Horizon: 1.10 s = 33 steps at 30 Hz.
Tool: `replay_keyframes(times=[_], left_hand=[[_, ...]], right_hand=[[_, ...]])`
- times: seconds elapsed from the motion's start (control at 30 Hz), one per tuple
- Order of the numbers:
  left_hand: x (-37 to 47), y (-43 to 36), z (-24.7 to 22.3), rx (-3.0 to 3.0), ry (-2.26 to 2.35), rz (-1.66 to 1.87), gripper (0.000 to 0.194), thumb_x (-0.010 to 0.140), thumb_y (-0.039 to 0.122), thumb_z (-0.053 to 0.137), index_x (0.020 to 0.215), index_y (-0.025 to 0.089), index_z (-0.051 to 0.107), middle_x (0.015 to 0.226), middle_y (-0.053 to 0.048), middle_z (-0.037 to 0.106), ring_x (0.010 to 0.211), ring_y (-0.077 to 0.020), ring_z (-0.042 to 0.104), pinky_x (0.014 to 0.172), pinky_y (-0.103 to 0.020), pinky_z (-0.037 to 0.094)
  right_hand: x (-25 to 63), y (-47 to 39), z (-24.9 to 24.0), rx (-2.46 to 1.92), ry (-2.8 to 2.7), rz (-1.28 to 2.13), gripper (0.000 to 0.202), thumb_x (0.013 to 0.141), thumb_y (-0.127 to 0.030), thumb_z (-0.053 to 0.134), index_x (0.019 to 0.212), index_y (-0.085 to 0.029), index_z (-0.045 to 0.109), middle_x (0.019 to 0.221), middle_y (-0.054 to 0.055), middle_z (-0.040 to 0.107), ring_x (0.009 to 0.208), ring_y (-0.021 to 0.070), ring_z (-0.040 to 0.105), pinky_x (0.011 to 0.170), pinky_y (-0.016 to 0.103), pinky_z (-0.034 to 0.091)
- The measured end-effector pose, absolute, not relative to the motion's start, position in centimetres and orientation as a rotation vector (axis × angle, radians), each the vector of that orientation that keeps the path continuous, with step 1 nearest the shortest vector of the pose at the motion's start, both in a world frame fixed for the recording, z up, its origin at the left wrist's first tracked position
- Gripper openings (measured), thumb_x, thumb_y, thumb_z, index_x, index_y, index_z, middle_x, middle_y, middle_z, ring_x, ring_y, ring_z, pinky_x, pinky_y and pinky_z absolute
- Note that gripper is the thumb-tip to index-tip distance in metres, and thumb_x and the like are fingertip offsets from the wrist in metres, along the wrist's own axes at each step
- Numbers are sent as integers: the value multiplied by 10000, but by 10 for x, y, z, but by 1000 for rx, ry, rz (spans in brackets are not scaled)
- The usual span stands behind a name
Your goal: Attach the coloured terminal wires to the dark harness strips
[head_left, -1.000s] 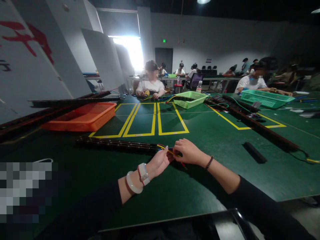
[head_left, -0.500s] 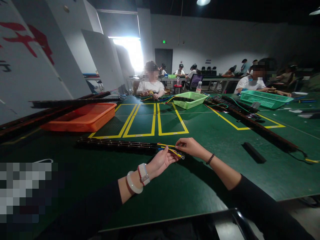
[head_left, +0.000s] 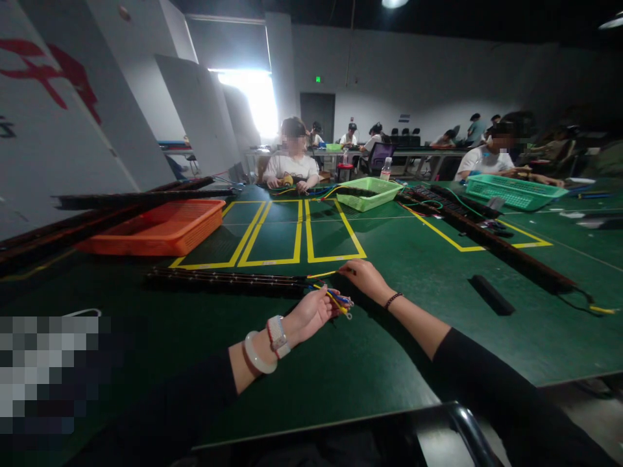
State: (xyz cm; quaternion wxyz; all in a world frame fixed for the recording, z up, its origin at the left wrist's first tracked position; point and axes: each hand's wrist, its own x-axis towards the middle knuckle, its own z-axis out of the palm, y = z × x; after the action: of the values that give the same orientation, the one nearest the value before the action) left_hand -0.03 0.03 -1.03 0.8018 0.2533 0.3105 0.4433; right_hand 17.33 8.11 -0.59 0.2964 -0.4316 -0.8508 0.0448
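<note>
A long black wiring bundle point(head_left: 228, 279) lies across the green table, its wire ends coming out at the right. My left hand point(head_left: 311, 314), palm up, is closed around several yellow and blue wires point(head_left: 338, 300) whose ends carry metal ring terminals point(head_left: 349, 316). Just to the right and slightly farther off, my right hand point(head_left: 363, 275) pinches a single yellow wire point(head_left: 321, 275) and holds it apart from the others. The tip of that wire is hidden by my fingers.
An orange basket point(head_left: 156, 240) stands on the left, a light green basket point(head_left: 370, 198) beyond my hands and a teal basket point(head_left: 516, 193) at the far right. A short black strip point(head_left: 490, 295) lies to the right. One person point(head_left: 292, 162) sits across the table point(head_left: 389, 395).
My right hand has shifted slightly left and farther off, drawing the yellow wire away from the bunch. The wire ends in my left hand have spread and dipped.
</note>
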Motion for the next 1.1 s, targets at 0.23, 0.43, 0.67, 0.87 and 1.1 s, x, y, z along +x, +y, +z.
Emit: replay_keyframes(times=[0.23, 0.43, 0.67, 0.87, 1.1], left_hand=[[0, -2, -4, 550, 668, 956, 298, 937, 269, 369, 885, 71, 585, 898, -172, 674, 873, -219, 654, 877, -370, 459], [-1, -3, 0, 536, 670, 956, 286, 939, 238, 371, 927, 59, 594, 927, -162, 673, 862, -201, 656, 873, -350, 470], [0, -7, 3, 496, 698, 992, 235, 917, 253, 446, 860, 82, 597, 840, -111, 661, 771, -161, 639, 822, -313, 493], [2, -5, 2, 498, 700, 1003, 254, 918, 293, 444, 829, 95, 576, 776, -91, 639, 717, -140, 622, 789, -294, 504], [2, -5, 2, 488, 663, 1014, 275, 919, 307, 436, 878, 80, 587, 827, -107, 652, 763, -156, 633, 905, -348, 463]], right_hand=[[180, 76, -5, -1041, -2408, -49, 97, 854, -239, 608, 885, -208, 696, 826, 34, 688, 780, 175, 601, 729, 281, 412], [188, 57, 16, -830, -2410, 14, 219, 902, -366, 533, 931, -174, 635, 831, 49, 641, 782, 165, 560, 729, 279, 401], [184, 30, 38, -316, -2777, -291, 461, 849, -600, 484, 927, -161, 602, 778, 59, 583, 710, 177, 488, 676, 311, 339], [180, 27, 39, -206, -2875, -524, 238, 942, -328, 417, 954, -166, 590, 836, 66, 585, 721, 162, 492, 682, 305, 329], [182, 34, 26, -465, -2628, -233, 254, 952, -267, 420, 1019, -149, 634, 732, 56, 582, 680, 154, 508, 664, 284, 385]])
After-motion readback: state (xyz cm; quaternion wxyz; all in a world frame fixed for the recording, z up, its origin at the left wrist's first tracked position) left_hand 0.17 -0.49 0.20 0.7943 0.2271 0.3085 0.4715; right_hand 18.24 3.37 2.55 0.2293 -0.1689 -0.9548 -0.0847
